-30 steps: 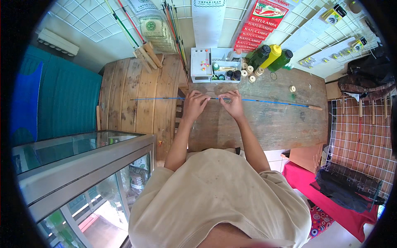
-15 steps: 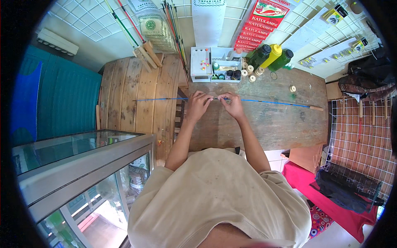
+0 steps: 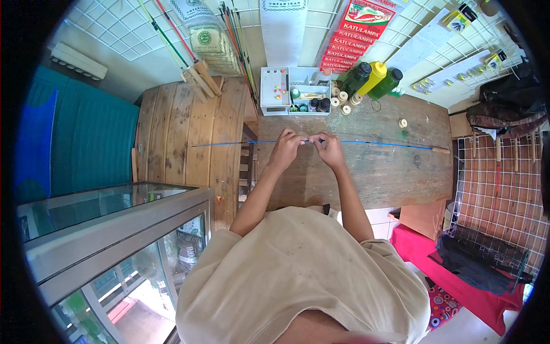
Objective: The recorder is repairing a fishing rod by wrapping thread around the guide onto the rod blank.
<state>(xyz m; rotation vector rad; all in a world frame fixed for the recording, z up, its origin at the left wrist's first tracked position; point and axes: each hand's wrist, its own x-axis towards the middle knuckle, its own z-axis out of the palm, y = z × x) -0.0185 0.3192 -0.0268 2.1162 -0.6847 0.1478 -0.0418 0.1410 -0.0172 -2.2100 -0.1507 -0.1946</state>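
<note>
My left hand [image 3: 286, 150] and right hand [image 3: 328, 150] pinch the thin blue rod [image 3: 372, 143] with closed fingers, above the tabletop [image 3: 389, 172].

A white compartmented organiser box [image 3: 295, 92] is set at the far edge of the wooden workbench [image 3: 395, 172], with three bottles [image 3: 373, 79] and small thread spools [image 3: 342, 98] beside it. A glass display case [image 3: 109, 241] is seen at lower left.
</note>
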